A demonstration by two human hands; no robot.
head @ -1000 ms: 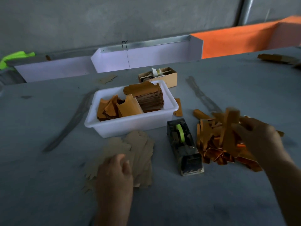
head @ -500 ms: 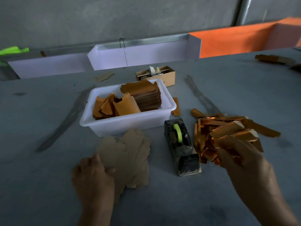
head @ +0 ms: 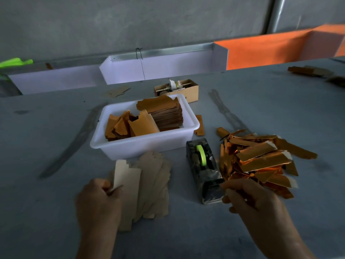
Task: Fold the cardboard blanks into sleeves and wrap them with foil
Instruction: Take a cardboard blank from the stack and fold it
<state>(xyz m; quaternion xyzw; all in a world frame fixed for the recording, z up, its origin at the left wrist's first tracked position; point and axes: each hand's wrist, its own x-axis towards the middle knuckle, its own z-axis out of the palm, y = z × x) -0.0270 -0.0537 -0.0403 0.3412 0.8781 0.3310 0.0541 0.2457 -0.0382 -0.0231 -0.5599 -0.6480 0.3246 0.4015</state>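
your left hand (head: 99,199) pinches one cardboard blank (head: 122,174) lifted off the stack (head: 151,187); your right hand (head: 252,200), fingers curled, whether gripping anything i cannot tell, hovers beside the tape dispenser (head: 203,169).

A small hand-assembly workshop: a wide grey bench (head: 56,212) set against a bare concrete wall (head: 130,21), with a white bin (head: 141,146) of stacked orange blanks at centre, a worn tape dispenser (head: 204,165) beside it, a heap of copper-foil sleeves (head: 261,159) at right, and white and orange partition boards (head: 168,70) along the back edge
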